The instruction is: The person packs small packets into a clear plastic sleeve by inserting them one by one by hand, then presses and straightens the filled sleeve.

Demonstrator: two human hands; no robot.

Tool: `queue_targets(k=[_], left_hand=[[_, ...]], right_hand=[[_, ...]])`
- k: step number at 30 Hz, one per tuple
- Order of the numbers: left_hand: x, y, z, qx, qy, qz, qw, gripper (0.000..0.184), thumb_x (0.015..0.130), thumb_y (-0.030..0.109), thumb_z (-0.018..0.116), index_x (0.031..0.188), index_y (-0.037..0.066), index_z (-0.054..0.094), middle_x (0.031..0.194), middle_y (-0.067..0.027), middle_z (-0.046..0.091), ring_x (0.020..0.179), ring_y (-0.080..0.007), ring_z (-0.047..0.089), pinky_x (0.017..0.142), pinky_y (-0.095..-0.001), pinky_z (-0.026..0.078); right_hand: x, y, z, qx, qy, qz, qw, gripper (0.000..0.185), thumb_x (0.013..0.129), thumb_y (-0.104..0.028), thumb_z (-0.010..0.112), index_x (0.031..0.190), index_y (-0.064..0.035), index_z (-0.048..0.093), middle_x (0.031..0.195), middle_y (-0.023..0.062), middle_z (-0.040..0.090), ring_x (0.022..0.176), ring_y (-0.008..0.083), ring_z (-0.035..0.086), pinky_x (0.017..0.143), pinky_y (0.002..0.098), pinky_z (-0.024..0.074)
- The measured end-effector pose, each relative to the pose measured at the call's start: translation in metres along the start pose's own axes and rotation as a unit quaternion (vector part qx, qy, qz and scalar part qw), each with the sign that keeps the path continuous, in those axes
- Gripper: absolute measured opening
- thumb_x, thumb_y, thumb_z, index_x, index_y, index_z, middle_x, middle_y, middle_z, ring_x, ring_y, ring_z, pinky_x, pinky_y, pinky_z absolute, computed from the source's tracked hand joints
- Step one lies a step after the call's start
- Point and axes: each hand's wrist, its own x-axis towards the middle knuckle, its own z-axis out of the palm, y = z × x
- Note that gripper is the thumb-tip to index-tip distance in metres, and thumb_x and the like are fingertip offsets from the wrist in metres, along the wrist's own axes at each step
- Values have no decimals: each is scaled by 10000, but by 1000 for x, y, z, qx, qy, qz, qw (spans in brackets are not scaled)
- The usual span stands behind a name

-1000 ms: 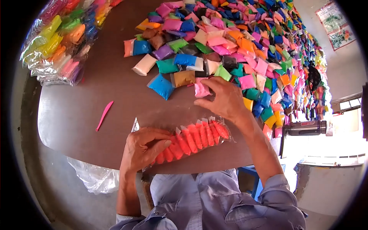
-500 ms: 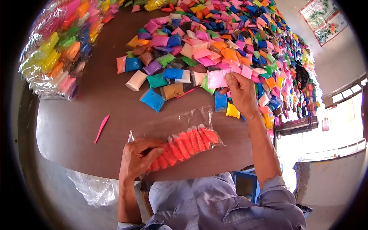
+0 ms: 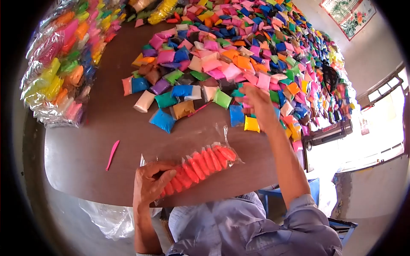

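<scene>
R. hand (image 3: 259,106), blurred, now w/o the pale-pink packet (image 3: 231,72) pinched 0.5 s earlier; fingers spread over near edge of packet heap (image 3: 294,64). Packet, prob. the same one (motion blur, small scale), now lies atop heap, farther in from near edge than when held.

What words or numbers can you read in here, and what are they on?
None that I can read.
Dark cylinder by the table: a reddish mark, too small and blurred to read.
Wall picture: plants show; any writing is too small to read.
Red packets and heaped packets: no lettering I can make out.
</scene>
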Motion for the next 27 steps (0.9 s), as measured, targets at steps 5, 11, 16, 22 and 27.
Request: queue_targets(k=[5, 11, 16, 22, 27], left_hand=[[-1, -3, -1, 13, -5, 10, 1000, 188, 919, 96, 821, 1075, -9, 833, 947, -140, 810, 841, -202, 737, 750, -338, 557], [2, 11, -1, 53, -13, -6, 999, 180, 915, 53, 807, 1081, -11, 833, 925, -136, 807, 820, -178, 737, 724, -317, 560], [-1, 23, 7, 42, 2, -37, 998, 166, 902, 19, 793, 1059, -23, 825, 908, -145, 806, 808, -200, 755, 697, -316, 572], [6, 57, 21, 361, 28, 140, 922, 297, 843, 60, 830, 1121, -29, 774, 1055, -176, 796, 1024, -359, 765, 956, -443, 580], [17, 60, 54, 361, 35, 199, 910, 330, 853, 111, 807, 1166, 28, 743, 1021, -146, 784, 958, -381, 748, 932, -481, 564]], right_hand=[[-58, 15, 11, -223, -66, -122, 965, 449, 1076, -321, 706, 1419, -33, 664, 1325, 89, 740, 1138, 212, 737, 899, 351, 599], [-107, 18, 61, -360, -199, -362, 836, 428, 1000, -345, 772, 1330, -75, 733, 1342, 120, 736, 1219, 299, 707, 1068, 441, 549], [-112, 40, 69, -368, -218, -393, 814, 405, 982, -357, 784, 1293, -101, 743, 1286, 87, 752, 1217, 253, 701, 1102, 437, 504], [-107, 48, 70, -319, -230, -383, 836, 265, 949, -212, 792, 1182, -95, 749, 1196, 65, 766, 1154, 253, 714, 1037, 404, 530], [-104, 53, 69, -300, -243, -401, 831, 174, 977, -204, 749, 1113, -96, 732, 1105, 54, 767, 1102, 230, 722, 1007, 405, 494]])
